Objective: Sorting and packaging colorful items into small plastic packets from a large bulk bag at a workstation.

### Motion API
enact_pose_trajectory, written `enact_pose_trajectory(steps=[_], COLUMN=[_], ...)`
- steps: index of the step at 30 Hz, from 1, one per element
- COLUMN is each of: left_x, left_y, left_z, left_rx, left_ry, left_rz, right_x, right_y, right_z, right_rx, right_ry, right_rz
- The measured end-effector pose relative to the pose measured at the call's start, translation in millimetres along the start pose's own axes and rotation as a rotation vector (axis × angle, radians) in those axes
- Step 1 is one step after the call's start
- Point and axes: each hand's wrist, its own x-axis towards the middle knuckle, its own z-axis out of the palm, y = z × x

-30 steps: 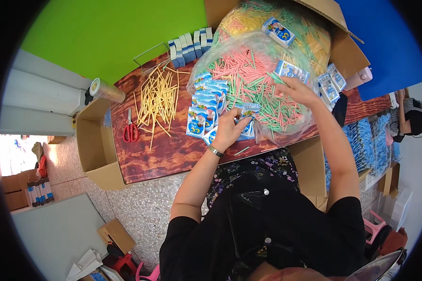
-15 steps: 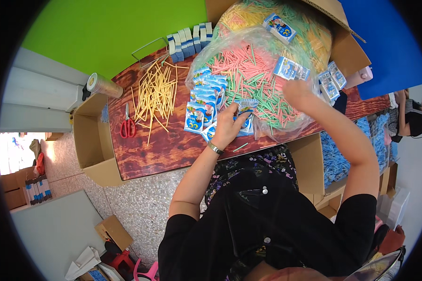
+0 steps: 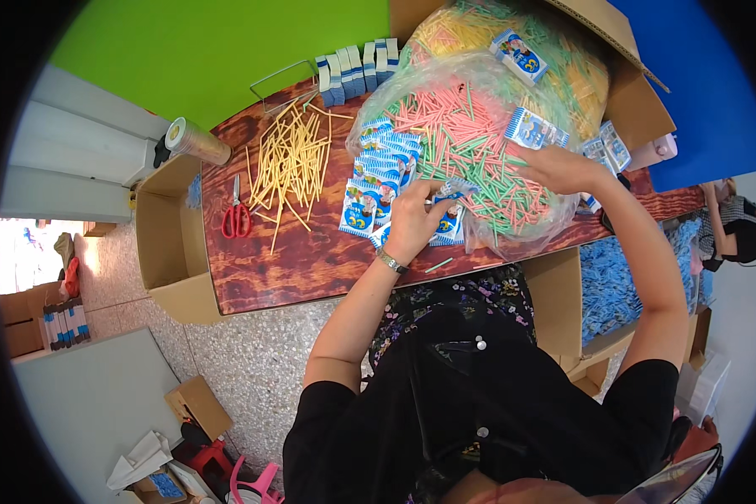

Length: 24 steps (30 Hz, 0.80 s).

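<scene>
My left hand (image 3: 416, 217) is closed on a small blue-and-white packet (image 3: 455, 188), which it holds tilted up at the near edge of the stick pile. Beside and under that hand, a spread of similar packets (image 3: 382, 172) lies overlapping on the table. Over the right part of the pink and green sticks (image 3: 454, 126), which lie in a clear plastic bag (image 3: 378, 105), is my right hand (image 3: 563, 170). Its fingers are drawn together, pointing left; what they hold, if anything, is hidden. Another packet (image 3: 536, 129) rests on the bag just beyond it.
Pale yellow sticks (image 3: 294, 164) and red-handled scissors (image 3: 236, 214) lie on the table's left. Stacked packs (image 3: 357, 71) stand behind. A large cardboard box (image 3: 638, 97) with a fuller bag is at the back right. Open boxes (image 3: 172, 239) flank the table; a person (image 3: 735, 223) is far right.
My left hand has lifted and tilted the packet. My right hand has shifted slightly right on the pile, its fingers now pointing left. The whole view has shifted a little.
</scene>
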Motion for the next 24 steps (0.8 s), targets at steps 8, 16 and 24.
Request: enact_pose_trajectory(steps=[8,16,24], left_x=[9,6,7], left_y=[13,14,16], left_z=[2,3,4], left_rx=[0.035,0.104,0.151], left_ry=[0.012,0.049,0.116], left_rz=[-0.006,0.072,0.251], right_x=[-7,2,17], right_y=[-48,-65,-71], right_z=[-30,-33,-43], right_rx=[0.123,-0.008,-0.231], right_ry=[0.09,0.053,-0.175], right_rz=[-0.307,-0.267,-0.246])
